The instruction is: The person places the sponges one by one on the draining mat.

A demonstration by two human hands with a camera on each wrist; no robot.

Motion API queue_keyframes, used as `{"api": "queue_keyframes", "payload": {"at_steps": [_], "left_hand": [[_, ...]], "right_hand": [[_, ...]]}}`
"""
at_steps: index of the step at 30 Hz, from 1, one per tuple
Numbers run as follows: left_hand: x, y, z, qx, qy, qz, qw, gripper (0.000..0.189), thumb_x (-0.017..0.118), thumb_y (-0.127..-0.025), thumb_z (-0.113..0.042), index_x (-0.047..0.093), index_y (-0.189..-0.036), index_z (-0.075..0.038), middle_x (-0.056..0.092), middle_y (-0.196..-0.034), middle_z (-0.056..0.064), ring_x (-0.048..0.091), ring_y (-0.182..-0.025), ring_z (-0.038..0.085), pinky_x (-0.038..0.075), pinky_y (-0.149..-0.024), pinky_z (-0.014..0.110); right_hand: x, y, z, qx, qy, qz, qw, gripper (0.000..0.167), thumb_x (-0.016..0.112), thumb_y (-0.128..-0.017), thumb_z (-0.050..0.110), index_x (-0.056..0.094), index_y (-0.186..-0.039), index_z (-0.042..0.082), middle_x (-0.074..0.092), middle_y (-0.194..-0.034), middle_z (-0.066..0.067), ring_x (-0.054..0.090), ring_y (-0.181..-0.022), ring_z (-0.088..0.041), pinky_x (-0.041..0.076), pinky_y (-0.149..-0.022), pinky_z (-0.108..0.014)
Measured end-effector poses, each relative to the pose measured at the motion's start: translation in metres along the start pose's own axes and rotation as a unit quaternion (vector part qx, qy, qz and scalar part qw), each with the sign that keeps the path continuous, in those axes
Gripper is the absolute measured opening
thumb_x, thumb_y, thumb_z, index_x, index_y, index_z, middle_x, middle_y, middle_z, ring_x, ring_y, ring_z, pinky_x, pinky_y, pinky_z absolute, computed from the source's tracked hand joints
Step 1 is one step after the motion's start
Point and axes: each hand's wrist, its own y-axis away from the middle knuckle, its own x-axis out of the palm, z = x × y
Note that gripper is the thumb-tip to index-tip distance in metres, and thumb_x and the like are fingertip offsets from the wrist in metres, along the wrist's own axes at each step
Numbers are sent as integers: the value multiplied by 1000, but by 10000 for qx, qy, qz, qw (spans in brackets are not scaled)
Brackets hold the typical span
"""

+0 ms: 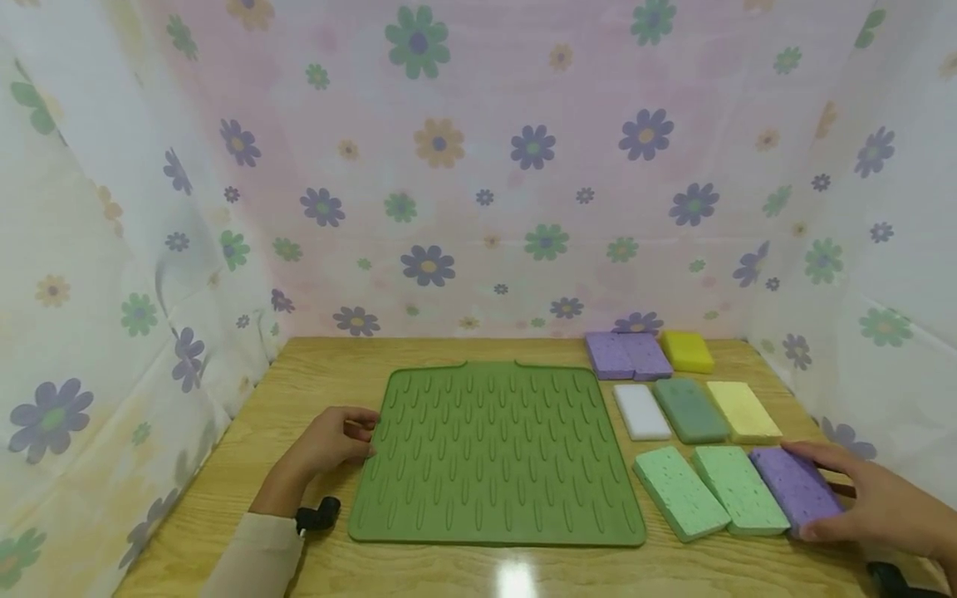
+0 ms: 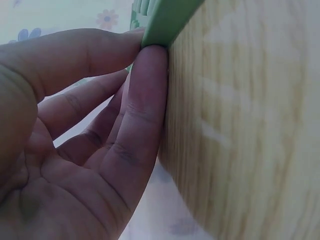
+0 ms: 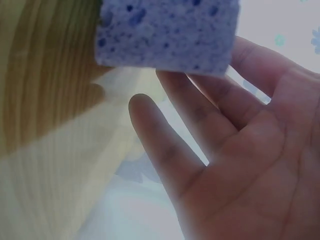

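A green drying mat [image 1: 497,457] with raised ridges lies flat on the table. My left hand [image 1: 340,436] is at its left edge, fingers bent loosely. In the left wrist view, a fingertip [image 2: 150,62] rests against the mat's rim [image 2: 167,22], close to the wood, with the thumb alongside. On the far right, my right hand [image 1: 871,507] grips a purple sponge [image 1: 796,490] by its ends, thumb at the near end and fingers at the far one. The right wrist view shows the sponge's pitted face [image 3: 167,35], with one finger [image 3: 160,140] free of it.
Two mint sponges [image 1: 680,494] [image 1: 740,490] lie left of the held one. Behind are a white block [image 1: 641,413], a grey-green sponge [image 1: 691,411] and a pale yellow sponge [image 1: 743,413]. Two purple sponges [image 1: 628,355] and a yellow one [image 1: 686,352] sit by the floral curtain [image 1: 478,166].
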Motion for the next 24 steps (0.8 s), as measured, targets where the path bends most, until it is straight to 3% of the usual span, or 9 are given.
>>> {"api": "queue_keyframes", "payload": {"at_steps": [2,4,17,19,21,24], "left_hand": [[0,0,0,-22,65,29,10000,53,78,-89,0,62,-139,0,65,-123,17,63,-102,24,62,-77,37],[0,0,0,-17,95,62,9999,52,77,-90,-1,62,-140,0,65,-122,17,63,-103,24,62,-79,37],[1,3,3,-4,63,74,10000,53,79,-90,-4,62,-140,-2,63,-133,18,63,-107,25,62,-78,37],[0,3,3,-8,119,72,9999,53,78,-90,-4,62,-140,-2,62,-133,18,63,-107,25,62,-78,38],[0,3,2,-14,141,71,9999,53,78,-90,-3,61,-140,-1,62,-132,19,63,-107,25,62,-77,38],[-1,3,1,-19,163,67,9998,53,78,-90,-3,61,-140,-1,62,-132,19,63,-106,25,62,-77,38]], "right_hand": [[-2,0,4,75,29,18,10000,102,87,-85,23,24,-160,-6,29,-151,-44,58,-126,-41,51,-70,-17],[-4,-1,8,131,57,27,9999,105,87,-84,24,22,-159,-8,27,-150,-45,42,-121,-73,50,-69,-18],[-16,-4,25,96,293,-271,9992,105,90,-81,29,28,-159,-6,21,-154,-47,36,-124,-73,50,-68,-18],[-16,-6,32,13,339,-339,9988,105,90,-81,31,30,-159,-5,24,-153,-44,41,-123,-69,51,-68,-20],[-15,-10,39,-82,408,-444,9981,104,92,-79,33,35,-158,-4,31,-151,-39,56,-126,-37,53,-68,-22],[-15,-16,48,-309,419,-594,9969,100,93,-77,34,41,-155,-3,38,-149,-33,45,-117,11,55,-71,-23]]}}
